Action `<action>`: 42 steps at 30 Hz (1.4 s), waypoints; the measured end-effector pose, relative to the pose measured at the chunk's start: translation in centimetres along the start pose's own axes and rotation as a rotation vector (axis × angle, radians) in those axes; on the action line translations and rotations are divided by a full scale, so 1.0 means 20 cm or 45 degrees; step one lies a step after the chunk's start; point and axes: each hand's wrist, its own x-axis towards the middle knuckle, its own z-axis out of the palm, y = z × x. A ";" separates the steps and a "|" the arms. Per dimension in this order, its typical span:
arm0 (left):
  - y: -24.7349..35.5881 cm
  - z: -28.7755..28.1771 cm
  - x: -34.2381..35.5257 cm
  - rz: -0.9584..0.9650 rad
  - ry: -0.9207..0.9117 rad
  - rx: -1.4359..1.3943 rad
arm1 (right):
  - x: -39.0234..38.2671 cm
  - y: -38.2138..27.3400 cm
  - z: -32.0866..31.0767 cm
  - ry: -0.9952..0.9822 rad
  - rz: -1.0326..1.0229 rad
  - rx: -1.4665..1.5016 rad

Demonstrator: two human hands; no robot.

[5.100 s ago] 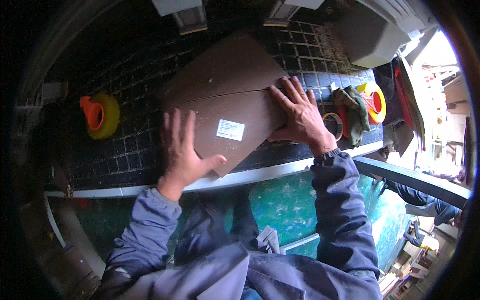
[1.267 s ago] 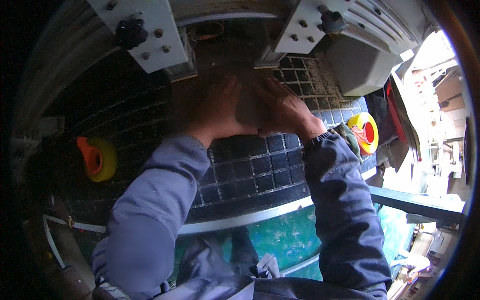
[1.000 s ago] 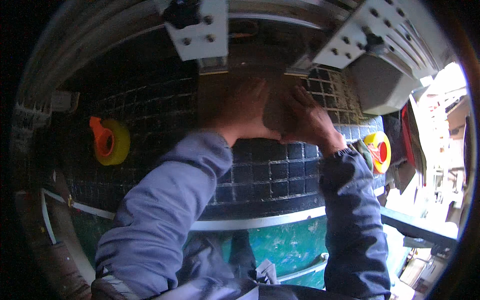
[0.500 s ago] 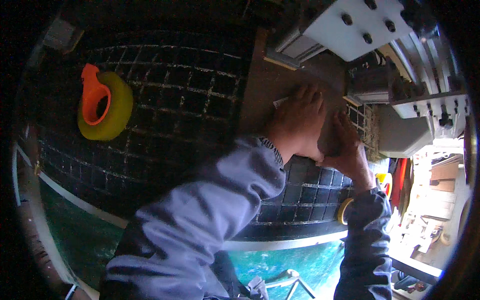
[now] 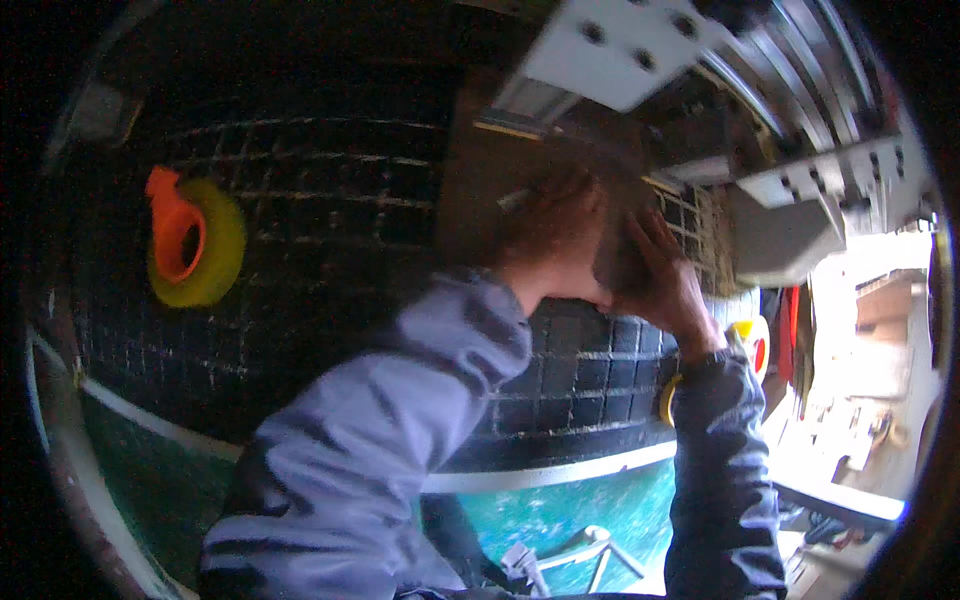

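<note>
cardboard sheet [image 5: 500, 190], brown and flat, lies on the black grid mat of the counter [image 5: 330, 230], its far edge running under a pale metal bracket [image 5: 620, 45] with dark bolt holes. both hands are pressed to its near right part. the left hand [image 5: 545, 235] lies flat on the cardboard with fingers spread open and pointing away, palm down, gripping nothing; a small pale label shows just beside its fingers. the right hand [image 5: 655, 280] sits just right of the left one, touching it at the heel, its fingers curled around the cardboard's right edge, so it clasps that edge loosely rather than in a fist. the sheet thus stretches away and to the left of the hands, with the hands at its near right corner. both grey sleeves come up from the lower edge, the left one large and blurred across the middle. a yellow tape roll with an orange dispenser [image 5: 190, 245] rests on the mat well apart to the left. another yellow and red tape roll [image 5: 748, 345] shows just beyond the right wrist, near the counter's pale rim above a green front.
</note>
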 end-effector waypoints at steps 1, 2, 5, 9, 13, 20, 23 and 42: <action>0.00 0.01 0.01 0.054 -0.025 -0.004 | 0.00 0.00 -0.01 0.018 0.026 0.052; -0.01 0.02 0.02 0.073 -0.011 -0.016 | -0.02 0.01 -0.01 0.025 0.039 0.041; 0.00 0.01 0.03 0.045 -0.114 0.017 | -0.05 0.02 0.00 0.022 0.154 0.046; 0.03 -0.06 0.03 -0.080 -0.277 0.192 | -0.05 0.01 0.02 0.030 0.208 0.097; 0.05 -0.08 0.03 0.008 -0.223 0.319 | -0.04 -0.03 0.01 0.029 0.203 0.049; 0.08 -0.11 0.04 0.040 -0.271 0.265 | -0.14 -0.20 -0.31 0.448 -0.108 0.265; 0.10 -0.15 0.05 0.051 -0.317 0.255 | -0.08 -0.28 -0.55 0.885 -0.203 0.313; 0.07 -0.11 0.01 0.051 -0.261 0.272 | 0.73 -0.67 -1.28 1.287 -0.643 -0.275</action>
